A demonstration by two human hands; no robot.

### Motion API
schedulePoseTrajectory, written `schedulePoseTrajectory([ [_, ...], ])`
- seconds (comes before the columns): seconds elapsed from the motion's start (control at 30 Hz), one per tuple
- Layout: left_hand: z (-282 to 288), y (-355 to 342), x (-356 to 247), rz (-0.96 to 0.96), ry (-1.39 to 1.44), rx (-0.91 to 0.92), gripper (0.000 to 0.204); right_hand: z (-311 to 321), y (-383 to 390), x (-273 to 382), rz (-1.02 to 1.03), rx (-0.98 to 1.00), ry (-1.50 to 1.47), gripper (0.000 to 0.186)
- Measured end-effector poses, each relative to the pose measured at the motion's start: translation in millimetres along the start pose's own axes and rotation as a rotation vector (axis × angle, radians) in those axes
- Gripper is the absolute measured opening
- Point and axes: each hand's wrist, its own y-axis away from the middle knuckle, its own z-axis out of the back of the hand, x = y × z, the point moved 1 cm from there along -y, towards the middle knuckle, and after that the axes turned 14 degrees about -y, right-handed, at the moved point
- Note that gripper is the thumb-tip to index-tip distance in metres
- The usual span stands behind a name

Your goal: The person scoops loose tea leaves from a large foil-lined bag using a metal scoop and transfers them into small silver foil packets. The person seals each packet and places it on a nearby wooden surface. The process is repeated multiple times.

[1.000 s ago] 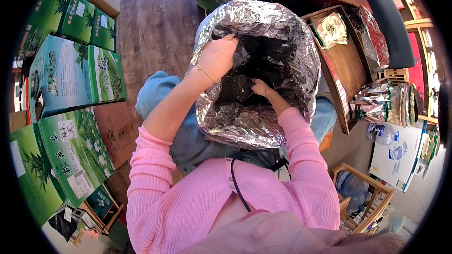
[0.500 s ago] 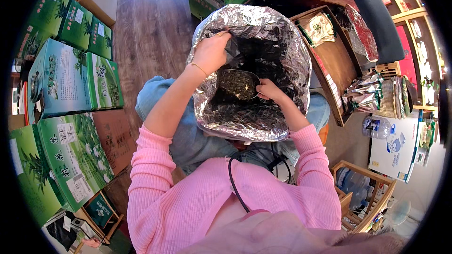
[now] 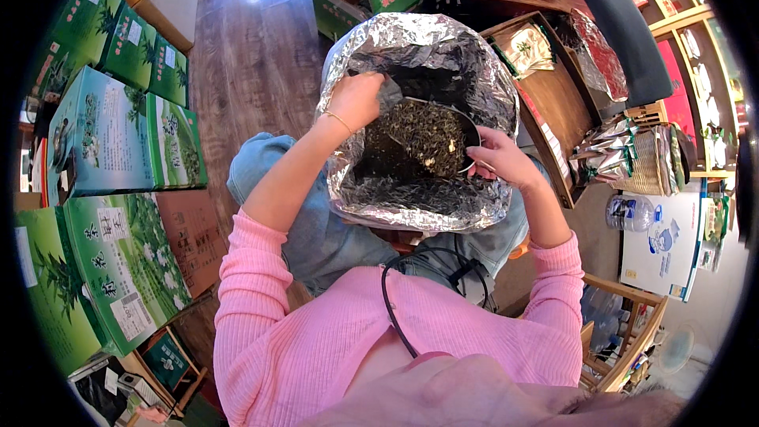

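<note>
Wood-plank flooring (image 3: 237,103) runs beside stacked green cartons (image 3: 126,261) on the left, and a shallow wooden tray (image 3: 569,99) lies to the right; between them, a foil-lined bag (image 3: 431,215) gapes upward between the person's knees. Inside its opening, between the two hands, is a metal scoop (image 3: 462,113) heaped with loose, dark dried leaves (image 3: 423,136). The right hand (image 3: 502,158) is closed on the scoop's right end, so the load lies to that hand's left, and the long axis runs across the opening toward the left and slightly away from the body. Its far end comes just below the left hand (image 3: 356,101), whose fingers are curled on a dull grey sheet (image 3: 390,96), too obscured to identify. Of the two, the right hand is nearer the scoop, touching it; whether the sheet touches the scoop cannot be told.
</note>
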Motion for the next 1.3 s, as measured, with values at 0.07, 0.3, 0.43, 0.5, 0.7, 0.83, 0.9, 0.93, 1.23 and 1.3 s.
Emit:
schedulePoseTrajectory([
  [0.07, -4.6, -0.6, -2.8, -0.024, -0.004, 0.009, 0.037, 0.3, 1.9, 11.2, -0.005, -0.01, -0.014, 0.015],
  [0.3, -7.8, -1.3, -16.9, -0.145, 0.102, -0.009, 0.039, 5.8, -9.7, 32.3, -0.048, -0.028, 0.162, 0.015],
  [0.43, -12.2, -3.2, -21.3, -0.165, 0.166, 0.068, 0.043, 11.8, -12.3, 40.8, -0.078, -0.008, 0.24, 0.017],
  [0.5, -12.3, -2.6, -25.1, -0.162, 0.176, 0.12, 0.047, 13.6, -14.1, 46.5, -0.123, -0.005, 0.286, 0.017],
  [0.7, -5.0, -5.9, -34.4, -0.16, 0.177, 0.267, 0.056, 22.9, -18.7, 54.0, -0.152, -0.01, 0.379, 0.023],
  [0.83, -8.0, -4.3, -32.3, -0.187, 0.21, 0.232, 0.059, 25.9, -21.9, 56.6, -0.19, 0.014, 0.394, 0.024],
  [0.9, -10.3, -4.4, -31.0, -0.208, 0.218, 0.205, 0.059, 23.5, -21.5, 58.5, -0.211, 0.009, 0.423, 0.025],
  [0.93, -11.7, -4.6, -30.5, -0.213, 0.216, 0.208, 0.058, 22.4, -21.7, 58.6, -0.222, 0.007, 0.437, 0.025],
  [1.23, -11.1, -4.9, -38.5, -0.215, 0.211, 0.244, 0.05, 15.6, -23.1, 69.3, -0.254, 0.006, 0.618, 0.029],
  [1.3, -11.9, -5.3, -40.5, -0.221, 0.213, 0.231, 0.048, 14.9, -24.4, 70.8, -0.255, 0.001, 0.673, 0.029],
])
